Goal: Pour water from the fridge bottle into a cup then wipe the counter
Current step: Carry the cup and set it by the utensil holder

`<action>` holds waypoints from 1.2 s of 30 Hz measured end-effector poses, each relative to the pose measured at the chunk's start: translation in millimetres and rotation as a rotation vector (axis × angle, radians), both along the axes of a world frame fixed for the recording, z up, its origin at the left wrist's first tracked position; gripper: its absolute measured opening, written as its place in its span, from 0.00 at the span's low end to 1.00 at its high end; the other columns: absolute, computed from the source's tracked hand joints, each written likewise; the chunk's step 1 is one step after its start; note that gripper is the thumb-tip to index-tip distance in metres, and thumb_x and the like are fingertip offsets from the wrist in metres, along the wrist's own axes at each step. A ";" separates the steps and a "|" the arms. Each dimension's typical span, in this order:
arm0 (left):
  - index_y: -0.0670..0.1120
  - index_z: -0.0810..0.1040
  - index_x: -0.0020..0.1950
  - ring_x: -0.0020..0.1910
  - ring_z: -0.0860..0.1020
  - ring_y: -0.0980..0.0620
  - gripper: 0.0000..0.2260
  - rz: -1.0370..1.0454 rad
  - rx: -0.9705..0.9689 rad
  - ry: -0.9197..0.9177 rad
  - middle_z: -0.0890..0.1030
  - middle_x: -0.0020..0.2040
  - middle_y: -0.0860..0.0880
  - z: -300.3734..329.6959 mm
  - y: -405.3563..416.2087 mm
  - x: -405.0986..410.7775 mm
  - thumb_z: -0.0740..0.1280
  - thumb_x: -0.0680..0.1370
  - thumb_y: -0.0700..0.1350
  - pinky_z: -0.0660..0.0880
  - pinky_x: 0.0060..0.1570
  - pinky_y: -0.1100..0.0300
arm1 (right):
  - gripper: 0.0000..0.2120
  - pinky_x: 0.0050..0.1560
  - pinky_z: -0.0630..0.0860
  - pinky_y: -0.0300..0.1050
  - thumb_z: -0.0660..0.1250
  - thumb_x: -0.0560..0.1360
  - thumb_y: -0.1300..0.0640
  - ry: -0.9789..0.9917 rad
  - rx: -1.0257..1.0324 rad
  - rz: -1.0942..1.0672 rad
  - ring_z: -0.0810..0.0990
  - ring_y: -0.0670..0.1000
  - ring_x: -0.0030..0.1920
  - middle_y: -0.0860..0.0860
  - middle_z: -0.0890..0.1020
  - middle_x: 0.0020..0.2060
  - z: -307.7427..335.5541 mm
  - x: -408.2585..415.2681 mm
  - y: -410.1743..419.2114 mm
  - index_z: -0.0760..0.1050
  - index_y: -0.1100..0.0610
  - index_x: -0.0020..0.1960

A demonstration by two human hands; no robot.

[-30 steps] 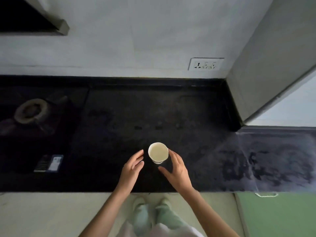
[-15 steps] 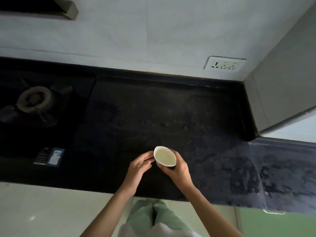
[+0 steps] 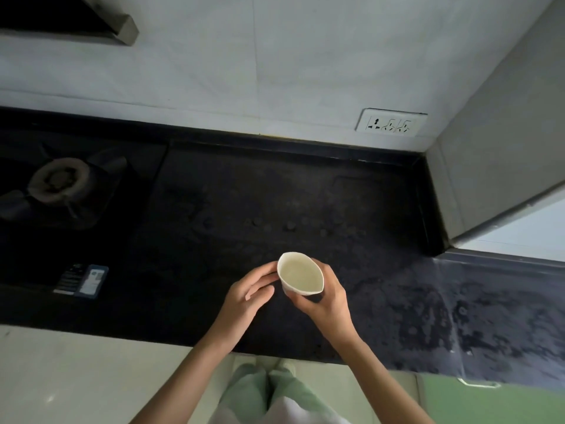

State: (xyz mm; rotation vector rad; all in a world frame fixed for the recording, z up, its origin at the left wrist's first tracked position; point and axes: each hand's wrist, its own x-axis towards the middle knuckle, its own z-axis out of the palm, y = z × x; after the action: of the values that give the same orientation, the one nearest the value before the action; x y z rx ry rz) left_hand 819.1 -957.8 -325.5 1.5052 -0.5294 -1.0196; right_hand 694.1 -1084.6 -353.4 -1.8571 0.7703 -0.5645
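Squeezed white paper cup (image 3: pixel 301 277) (rim pinched to an oval) sits over the black stone counter (image 3: pixel 305 197), gripped from four o'clock by the right hand (image 3: pixel 325 296); left hand (image 3: pixel 249 293) fingertips touch it at nine o'clock.

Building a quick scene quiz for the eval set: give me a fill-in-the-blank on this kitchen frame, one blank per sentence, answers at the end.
1. The right hand grips the white ____, whose rim is squeezed out of round.
2. The fingertips of the left hand touch the cup on its ____ side.
3. The gas burner sits at the far ____ of the black counter.
4. The wall socket is mounted on the wall ____ the counter.

Missing words: cup; left; left; above
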 end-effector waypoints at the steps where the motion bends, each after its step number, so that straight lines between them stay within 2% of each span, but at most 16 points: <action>1: 0.49 0.74 0.67 0.65 0.75 0.55 0.20 -0.007 -0.018 -0.018 0.80 0.63 0.53 4.4 0.9 -2.0 0.63 0.75 0.42 0.71 0.66 0.55 | 0.28 0.52 0.76 0.36 0.78 0.66 0.56 -0.017 -0.002 0.007 0.77 0.43 0.57 0.42 0.78 0.55 4.6 -1.4 -1.1 0.70 0.38 0.59; 6: 0.50 0.75 0.65 0.64 0.76 0.54 0.18 0.026 -0.095 -0.064 0.80 0.61 0.53 21.1 12.2 -11.3 0.62 0.76 0.39 0.72 0.61 0.63 | 0.27 0.54 0.77 0.43 0.78 0.67 0.56 -0.090 0.056 0.054 0.78 0.48 0.58 0.43 0.79 0.56 21.5 -5.0 1.9 0.72 0.46 0.62; 8: 0.49 0.75 0.65 0.64 0.76 0.52 0.17 0.059 -0.117 -0.085 0.80 0.61 0.52 24.6 19.7 -15.1 0.63 0.76 0.40 0.72 0.62 0.62 | 0.27 0.54 0.77 0.44 0.78 0.67 0.56 -0.112 0.072 0.066 0.78 0.49 0.58 0.43 0.79 0.56 26.2 -4.8 7.9 0.72 0.47 0.62; 11: 0.46 0.74 0.66 0.65 0.75 0.50 0.18 0.130 -0.135 -0.124 0.79 0.63 0.50 28.1 34.6 -22.1 0.64 0.76 0.46 0.72 0.64 0.58 | 0.27 0.54 0.77 0.43 0.77 0.66 0.55 -0.131 0.087 0.090 0.79 0.48 0.58 0.41 0.79 0.56 33.7 -2.3 20.5 0.72 0.46 0.62; 15: 0.43 0.72 0.68 0.65 0.75 0.51 0.18 0.207 -0.152 -0.137 0.78 0.64 0.50 30.6 61.3 -26.5 0.63 0.78 0.44 0.72 0.64 0.56 | 0.26 0.53 0.76 0.40 0.76 0.65 0.51 -0.132 0.094 0.108 0.79 0.47 0.57 0.40 0.79 0.55 43.7 6.2 44.3 0.72 0.44 0.61; 20: 0.43 0.72 0.68 0.66 0.75 0.48 0.22 0.271 -0.190 -0.121 0.78 0.65 0.48 34.5 107.8 -18.9 0.63 0.76 0.50 0.71 0.66 0.49 | 0.26 0.52 0.78 0.44 0.76 0.64 0.49 -0.110 0.097 0.144 0.79 0.46 0.57 0.39 0.79 0.54 55.0 23.3 85.5 0.72 0.41 0.59; 25: 0.44 0.72 0.68 0.67 0.74 0.48 0.20 0.282 -0.203 -0.208 0.78 0.65 0.48 37.6 173.7 2.1 0.62 0.78 0.49 0.71 0.66 0.48 | 0.26 0.53 0.78 0.45 0.75 0.64 0.47 -0.108 0.102 0.183 0.79 0.47 0.57 0.40 0.79 0.54 65.1 49.4 147.6 0.72 0.42 0.60; 30: 0.45 0.71 0.70 0.66 0.75 0.48 0.20 0.334 -0.232 -0.245 0.78 0.65 0.48 43.4 264.4 31.4 0.62 0.78 0.48 0.71 0.66 0.52 | 0.26 0.49 0.78 0.40 0.76 0.63 0.49 -0.105 0.124 0.241 0.79 0.45 0.56 0.40 0.80 0.53 72.6 83.8 234.4 0.72 0.43 0.59; 33: 0.46 0.71 0.70 0.65 0.76 0.50 0.18 0.404 -0.234 -0.283 0.79 0.64 0.50 46.5 321.0 48.1 0.62 0.79 0.44 0.72 0.63 0.58 | 0.26 0.48 0.78 0.39 0.76 0.63 0.49 -0.102 0.135 0.314 0.79 0.45 0.54 0.40 0.80 0.52 74.4 110.4 286.7 0.72 0.43 0.59; 36: 0.47 0.72 0.69 0.65 0.76 0.50 0.17 0.495 -0.228 -0.309 0.79 0.63 0.51 47.6 374.7 61.6 0.62 0.79 0.43 0.72 0.63 0.59 | 0.26 0.47 0.77 0.35 0.77 0.64 0.54 -0.097 0.127 0.400 0.79 0.42 0.53 0.42 0.80 0.52 75.6 138.8 335.0 0.72 0.42 0.58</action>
State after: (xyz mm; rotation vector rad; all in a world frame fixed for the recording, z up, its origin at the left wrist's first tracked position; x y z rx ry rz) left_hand 880.7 -583.1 -277.9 1.4920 -0.4382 -0.3345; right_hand 832.9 -749.7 -277.9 -1.7878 0.3463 -0.3372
